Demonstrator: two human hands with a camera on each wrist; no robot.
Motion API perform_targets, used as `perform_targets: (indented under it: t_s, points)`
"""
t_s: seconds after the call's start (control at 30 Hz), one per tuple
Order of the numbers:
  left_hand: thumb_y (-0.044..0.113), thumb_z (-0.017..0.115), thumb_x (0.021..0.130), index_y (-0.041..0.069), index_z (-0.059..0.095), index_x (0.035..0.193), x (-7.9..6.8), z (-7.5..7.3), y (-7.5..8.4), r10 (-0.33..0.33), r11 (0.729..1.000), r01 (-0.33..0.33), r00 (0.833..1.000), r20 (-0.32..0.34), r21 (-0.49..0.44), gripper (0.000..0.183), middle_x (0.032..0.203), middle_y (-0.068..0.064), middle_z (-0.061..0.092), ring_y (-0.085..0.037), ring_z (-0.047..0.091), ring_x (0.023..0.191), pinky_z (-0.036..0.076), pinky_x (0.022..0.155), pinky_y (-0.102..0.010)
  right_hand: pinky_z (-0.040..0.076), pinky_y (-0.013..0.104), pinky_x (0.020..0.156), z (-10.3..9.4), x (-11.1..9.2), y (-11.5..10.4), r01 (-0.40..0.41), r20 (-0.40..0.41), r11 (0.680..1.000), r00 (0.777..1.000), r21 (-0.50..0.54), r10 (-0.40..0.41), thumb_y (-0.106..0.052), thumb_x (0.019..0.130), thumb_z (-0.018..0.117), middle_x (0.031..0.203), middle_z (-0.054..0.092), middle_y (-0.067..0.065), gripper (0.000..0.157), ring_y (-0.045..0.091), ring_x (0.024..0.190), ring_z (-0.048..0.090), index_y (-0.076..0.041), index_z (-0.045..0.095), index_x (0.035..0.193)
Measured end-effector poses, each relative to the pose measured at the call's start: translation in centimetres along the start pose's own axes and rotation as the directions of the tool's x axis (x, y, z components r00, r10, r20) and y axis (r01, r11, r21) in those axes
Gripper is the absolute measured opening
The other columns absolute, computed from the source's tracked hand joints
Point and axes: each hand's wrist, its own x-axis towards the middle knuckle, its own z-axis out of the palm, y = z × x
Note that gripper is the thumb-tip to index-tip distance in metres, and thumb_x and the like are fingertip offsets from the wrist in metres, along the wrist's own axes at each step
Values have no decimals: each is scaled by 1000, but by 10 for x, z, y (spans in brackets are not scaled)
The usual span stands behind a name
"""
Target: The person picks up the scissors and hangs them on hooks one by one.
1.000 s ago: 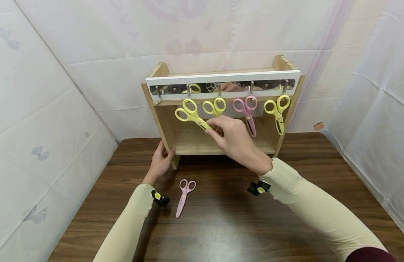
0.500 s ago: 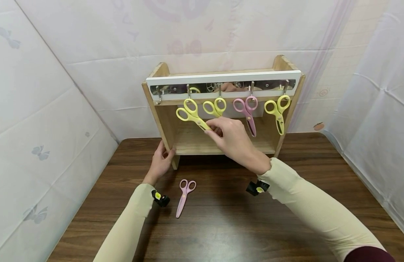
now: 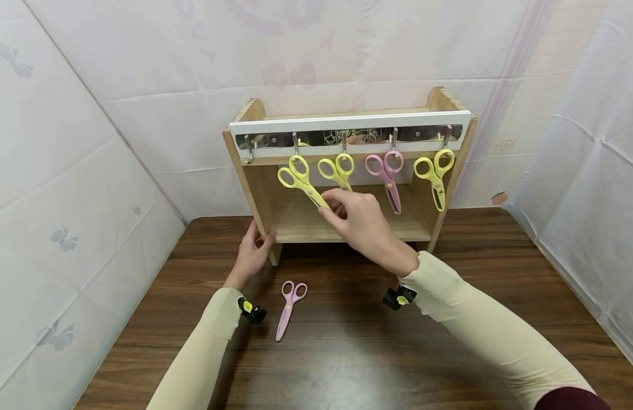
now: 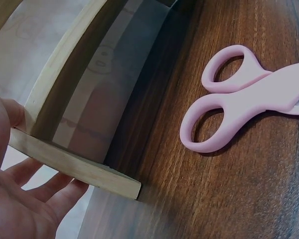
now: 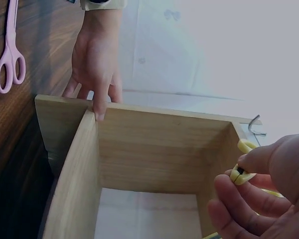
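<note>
My right hand (image 3: pixel 364 225) pinches the blade end of a pair of yellow scissors (image 3: pixel 303 181). One handle loop of these scissors is at the second hook from the left; whether the hook carries them is hard to tell. In the right wrist view, thumb and fingers hold the yellow blade tip (image 5: pixel 239 175). My left hand (image 3: pixel 251 256) grips the lower left side of a small wooden shelf (image 3: pixel 316 230), thumb inside and fingers outside. Pink scissors (image 3: pixel 288 312) lie on the table near that hand, handles toward the shelf; their pink handles (image 4: pixel 209 124) fill part of the left wrist view.
From the other hooks hang yellow scissors (image 3: pixel 337 170), pink scissors (image 3: pixel 389 176) and more yellow scissors (image 3: pixel 436 176). The leftmost hook (image 3: pixel 248 149) bears nothing. A dark wooden table (image 3: pixel 357 353) lies beneath, with patterned white cloth (image 3: pixel 193 131) behind and at both sides.
My right hand has shifted slightly down, and the tip of the yellow scissors has lowered with it. The left hand and the pink scissors on the table stay put.
</note>
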Motion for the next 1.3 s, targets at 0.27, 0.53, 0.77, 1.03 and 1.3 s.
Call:
perform_targets:
  t_s: [0.27, 0.53, 0.77, 1.03, 1.3]
  points:
    - [5, 53, 106, -1, 32, 157, -13, -4, 35, 10, 1000, -10, 1000, 29, 4, 56, 151, -32, 45, -48, 54, 129, 49, 101, -59, 54, 32, 63, 9, 0, 1, -52, -15, 998, 999, -29, 52, -16, 95, 76, 82, 75, 0, 16, 8, 62, 66, -7, 76, 108]
    - [7, 53, 106, 2, 32, 158, -14, -5, 37, 0, 1000, 0, 999, 38, 7, 56, 152, -32, 44, -49, 52, 131, 49, 101, -60, 51, 34, 62, 21, 3, 4, -106, -21, 993, 994, -54, 105, -18, 94, 77, 85, 76, -2, 20, 5, 54, 59, -10, 75, 112]
    - [6, 55, 105, 2, 33, 157, -13, -5, 36, 2, 1000, -2, 1000, 31, 7, 56, 150, -31, 46, -49, 54, 129, 50, 100, -60, 47, 32, 55, 28, 8, 7, -149, -1, 987, 989, -55, 149, -18, 96, 75, 87, 76, -2, 19, 5, 51, 56, -11, 74, 114]
    - [5, 55, 105, 0, 34, 156, -10, -3, 30, 11, 1000, -11, 1000, 24, 4, 56, 149, -32, 47, -48, 53, 130, 49, 101, -60, 45, 35, 57, 36, 11, 11, -170, 9, 983, 985, -65, 171, -19, 97, 73, 89, 77, -2, 19, 9, 50, 53, -12, 75, 115]
    - [16, 57, 106, 15, 35, 158, 2, -2, -6, 17, 1000, -18, 1000, 6, 14, 56, 150, -24, 49, -41, 54, 131, 49, 102, -57, 43, 33, 51, 41, 12, 15, -180, 17, 980, 983, -79, 182, -19, 96, 74, 90, 77, -2, 18, 9, 49, 51, -13, 75, 113]
